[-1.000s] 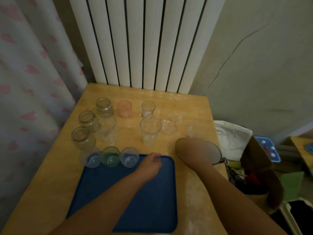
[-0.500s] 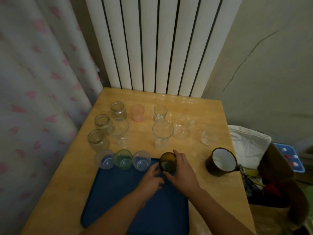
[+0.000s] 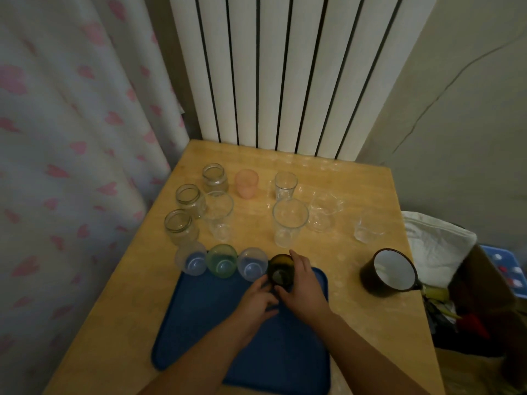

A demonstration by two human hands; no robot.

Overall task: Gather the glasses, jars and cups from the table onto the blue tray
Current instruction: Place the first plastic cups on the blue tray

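A blue tray (image 3: 216, 332) lies on the near part of the wooden table (image 3: 114, 309). Along its far edge stand two bluish plastic cups (image 3: 192, 260) (image 3: 252, 265) and a green cup (image 3: 222, 260). A dark amber glass (image 3: 281, 270) stands at the tray's far right corner; my right hand (image 3: 305, 289) wraps around it and my left hand (image 3: 256, 303) touches its near side. Three glass jars (image 3: 179, 226), a pink cup (image 3: 246, 183) and several clear glasses (image 3: 289, 220) stand farther back. A dark enamel mug (image 3: 389, 273) sits to the right of the tray.
A white radiator (image 3: 285, 69) stands behind the table and a heart-patterned curtain (image 3: 65, 138) hangs at the left. Off the right edge are a white cloth (image 3: 436, 243), a blue box (image 3: 504, 266) and dark clutter.
My right hand left the enamel mug at the right, took the amber glass and brought it to the tray's far right corner. My left hand moved up against that glass.
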